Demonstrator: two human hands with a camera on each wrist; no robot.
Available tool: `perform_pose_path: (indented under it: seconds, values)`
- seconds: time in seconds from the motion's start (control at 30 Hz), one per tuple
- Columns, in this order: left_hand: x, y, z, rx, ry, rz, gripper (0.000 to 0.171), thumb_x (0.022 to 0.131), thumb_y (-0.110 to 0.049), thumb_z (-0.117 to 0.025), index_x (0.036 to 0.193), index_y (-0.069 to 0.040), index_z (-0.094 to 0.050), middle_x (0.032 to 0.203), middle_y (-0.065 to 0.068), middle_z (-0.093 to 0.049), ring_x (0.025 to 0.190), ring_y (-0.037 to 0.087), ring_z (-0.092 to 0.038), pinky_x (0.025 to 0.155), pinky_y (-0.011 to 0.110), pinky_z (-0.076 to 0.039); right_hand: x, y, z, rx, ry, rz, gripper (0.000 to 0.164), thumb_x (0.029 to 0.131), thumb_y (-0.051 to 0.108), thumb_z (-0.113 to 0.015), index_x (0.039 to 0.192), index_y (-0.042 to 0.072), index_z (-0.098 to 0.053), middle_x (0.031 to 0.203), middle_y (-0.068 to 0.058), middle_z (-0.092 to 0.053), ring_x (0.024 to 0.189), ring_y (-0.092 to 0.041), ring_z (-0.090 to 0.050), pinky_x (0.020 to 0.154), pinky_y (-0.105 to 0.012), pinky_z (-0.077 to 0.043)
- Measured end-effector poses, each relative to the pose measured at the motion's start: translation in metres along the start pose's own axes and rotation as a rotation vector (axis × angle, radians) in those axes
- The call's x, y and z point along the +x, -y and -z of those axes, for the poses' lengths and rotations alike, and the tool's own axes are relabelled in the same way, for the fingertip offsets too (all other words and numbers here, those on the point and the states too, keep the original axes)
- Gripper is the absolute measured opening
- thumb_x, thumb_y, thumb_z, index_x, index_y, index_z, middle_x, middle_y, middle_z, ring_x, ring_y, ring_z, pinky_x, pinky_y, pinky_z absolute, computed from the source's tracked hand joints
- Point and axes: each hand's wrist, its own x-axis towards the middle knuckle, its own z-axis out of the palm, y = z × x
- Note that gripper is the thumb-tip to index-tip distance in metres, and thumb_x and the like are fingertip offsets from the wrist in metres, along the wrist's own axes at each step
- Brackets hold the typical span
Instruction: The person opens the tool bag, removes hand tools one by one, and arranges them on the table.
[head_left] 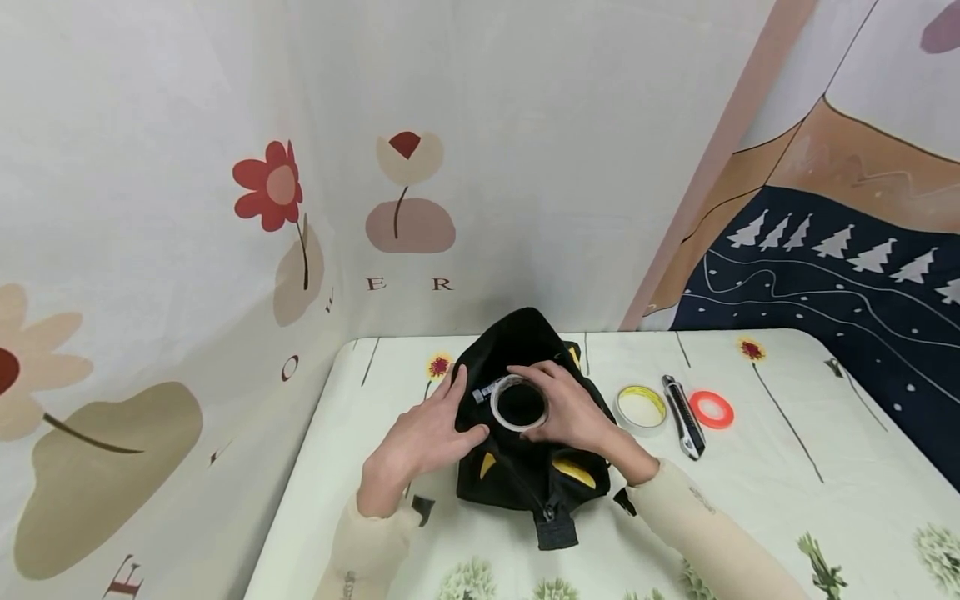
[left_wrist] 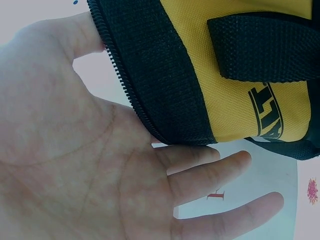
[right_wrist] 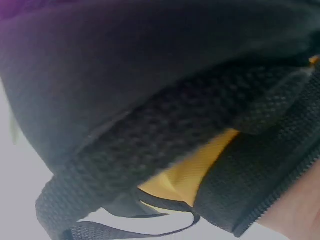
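Observation:
A black and yellow zippered bag point(head_left: 517, 492) sits with its mouth spread in the head view. My left hand point(head_left: 431, 429) rests at the left rim, its thumb and index finger at the opening; in the left wrist view the other fingers point(left_wrist: 215, 182) stretch straight outside the bag's yellow side point(left_wrist: 195, 60). My right hand point(head_left: 566, 404) grips a white roll of tape point(head_left: 497, 408) by its edge, thumb and fingers on its right side, over the mouth. Behind the roll, a small item with a pale label point(head_left: 482, 394) shows inside. In the right wrist view the bag's black fabric and strap point(right_wrist: 150, 130) hide my fingers.
Right of the bag lie a yellow-lined tape roll point(head_left: 628, 417), a grey and black utility knife point(head_left: 684, 417) and an orange-red ring of tape point(head_left: 711, 410). A flower-printed cloth point(head_left: 750, 500) covers the table. Printed curtains point(head_left: 480, 275) stand behind and at the left.

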Motion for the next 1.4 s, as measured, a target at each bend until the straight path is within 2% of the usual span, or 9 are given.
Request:
perform_pose_path:
  seconds: [0.17, 0.23, 0.43, 0.57, 0.83, 0.97, 1.07, 1.23, 1.4]
  values:
    - [0.0, -0.001, 0.0, -0.001, 0.003, 0.002, 0.097, 0.104, -0.044, -0.067, 0.179, -0.01, -0.017, 0.183, 0.02, -0.02, 0.073, 0.028, -0.068, 0.07, 0.046, -0.051, -0.005, 0.005, 0.008, 0.052, -0.047, 0.022, 0.101, 0.07, 0.009, -0.106, 0.16, 0.012, -0.06, 0.139, -0.014, -0.063, 0.121, -0.033, -0.063, 0.099, -0.059, -0.055]
    - [0.0, -0.001, 0.0, -0.004, 0.004, 0.007, 0.097, 0.104, -0.044, -0.067, 0.179, -0.011, -0.016, 0.184, 0.019, -0.02, 0.07, 0.027, -0.065, 0.069, 0.046, -0.05, -0.006, 0.01, 0.013, 0.065, -0.05, 0.009, 0.101, 0.071, 0.009, -0.105, 0.161, 0.013, -0.058, 0.141, -0.015, -0.062, 0.122, -0.033, -0.063, 0.099, -0.059, -0.056]
    - [0.0, -0.001, 0.0, 0.001, 0.001, 0.012, 0.096, 0.104, -0.045, -0.067, 0.179, -0.011, -0.017, 0.184, 0.019, -0.02, 0.079, 0.028, -0.069, 0.076, 0.049, -0.053, -0.01, 0.023, 0.028, 0.099, -0.067, -0.017, 0.102, 0.073, 0.007, -0.103, 0.163, 0.014, -0.056, 0.145, -0.014, -0.059, 0.124, -0.035, -0.063, 0.1, -0.057, -0.057]
    - [0.0, -0.001, 0.0, -0.006, 0.007, 0.014, 0.096, 0.105, -0.043, -0.068, 0.179, -0.01, -0.017, 0.183, 0.019, -0.02, 0.069, 0.025, -0.064, 0.069, 0.045, -0.049, -0.015, 0.027, 0.037, 0.105, -0.076, -0.038, 0.103, 0.073, 0.009, -0.104, 0.164, 0.018, -0.056, 0.145, -0.012, -0.06, 0.126, -0.034, -0.063, 0.101, -0.057, -0.056]
    - [0.0, -0.002, 0.0, -0.007, 0.004, 0.017, 0.096, 0.104, -0.042, -0.068, 0.179, -0.01, -0.017, 0.183, 0.02, -0.021, 0.068, 0.027, -0.063, 0.07, 0.046, -0.048, -0.024, 0.036, 0.053, 0.136, -0.097, -0.101, 0.103, 0.074, 0.01, -0.103, 0.164, 0.024, -0.056, 0.152, -0.01, -0.058, 0.133, -0.032, -0.062, 0.105, -0.061, -0.054]
    - [0.0, -0.002, -0.001, 0.0, 0.0, 0.012, 0.096, 0.103, -0.043, -0.068, 0.179, -0.009, -0.018, 0.182, 0.021, -0.023, 0.078, 0.032, -0.07, 0.07, 0.046, -0.05, -0.029, 0.036, 0.058, 0.132, -0.107, -0.112, 0.102, 0.074, 0.01, -0.103, 0.164, 0.02, -0.056, 0.153, -0.012, -0.058, 0.134, -0.034, -0.061, 0.105, -0.063, -0.054]
    - [0.001, -0.003, -0.001, 0.006, -0.007, 0.008, 0.096, 0.103, -0.042, -0.068, 0.179, -0.009, -0.019, 0.182, 0.021, -0.024, 0.082, 0.031, -0.071, 0.071, 0.046, -0.05, -0.031, 0.035, 0.06, 0.128, -0.115, -0.12, 0.103, 0.073, 0.01, -0.104, 0.163, 0.018, -0.056, 0.154, -0.013, -0.058, 0.136, -0.036, -0.06, 0.106, -0.065, -0.054]
    - [0.001, -0.003, -0.001, -0.007, -0.005, 0.013, 0.098, 0.103, -0.043, -0.069, 0.179, -0.01, -0.018, 0.182, 0.021, -0.023, 0.07, 0.027, -0.065, 0.066, 0.043, -0.045, -0.032, 0.033, 0.063, 0.127, -0.116, -0.125, 0.103, 0.074, 0.01, -0.103, 0.164, 0.02, -0.056, 0.154, -0.013, -0.058, 0.137, -0.037, -0.061, 0.105, -0.065, -0.054]
    - [-0.001, -0.002, -0.001, -0.029, 0.001, 0.013, 0.098, 0.103, -0.042, -0.068, 0.179, -0.01, -0.017, 0.183, 0.021, -0.021, 0.057, 0.023, -0.054, 0.057, 0.038, -0.036, -0.035, 0.032, 0.069, 0.121, -0.126, -0.154, 0.103, 0.075, 0.009, -0.103, 0.165, 0.02, -0.055, 0.154, -0.011, -0.058, 0.13, -0.032, -0.063, 0.102, -0.062, -0.055]
